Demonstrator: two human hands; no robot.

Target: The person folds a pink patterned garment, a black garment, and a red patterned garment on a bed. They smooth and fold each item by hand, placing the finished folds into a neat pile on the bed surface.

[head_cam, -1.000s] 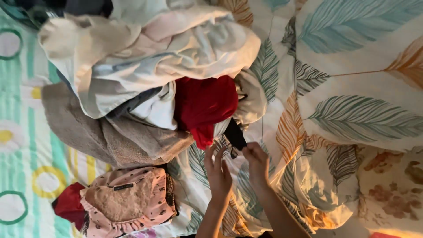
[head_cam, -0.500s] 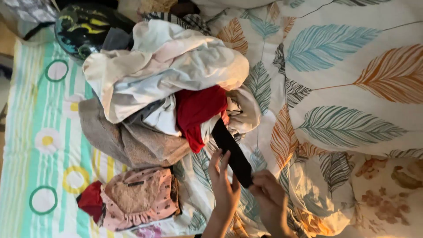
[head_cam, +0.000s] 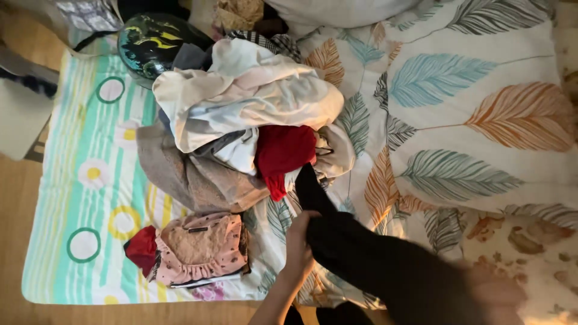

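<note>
The left hand (head_cam: 299, 244) gripped a black garment (head_cam: 361, 259) being drawn from the laundry pile (head_cam: 241, 120) on the bed (head_cam: 90, 180); the blurred right hand (head_cam: 494, 295) seemingly held its far end, so freeing the trapped end came next.

Warm, soft light falls over my bed, brightest on the leaf-print quilt (head_cam: 481, 120) at the upper right, with a yellowish cast along the far right edge. The wooden floor (head_cam: 15, 241) at the left is dimmer. Folds in the pile of clothes (head_cam: 241, 114) cast gentle shadows. My right hand (head_cam: 494, 295) is smeared by motion blur, as is the black garment (head_cam: 373, 265). My left hand (head_cam: 298, 244) looks sharper. No harsh glare anywhere.
</note>
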